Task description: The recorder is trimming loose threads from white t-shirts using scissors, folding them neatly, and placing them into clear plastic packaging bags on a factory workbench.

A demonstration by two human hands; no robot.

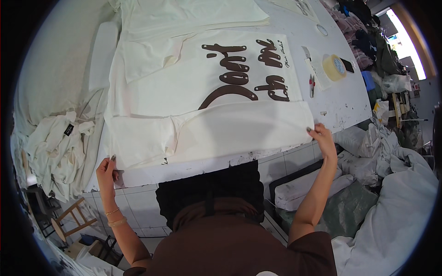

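A white T-shirt (258,122) with large brown lettering lies sideways on the table, its near side folded over part of the print. My left hand (108,172) is closed, thumb against fingers, on the shirt's near left corner by the sleeve. At the near right corner, my right hand (323,139) pinches the shirt's edge between thumb and fingers. Between the hands the folded strip lies nearly flat, with creases around the sleeve. The far sleeve (152,57) is spread out toward the stacked white garments.
A stack of white garments (198,16) lies at the far side. Tape roll (334,67), red-handled snips (312,86) and a dark phone (347,66) rest right of the shirt. Crumpled white garments (60,147) hang at the left. Bags (352,207) sit below the table's right edge.
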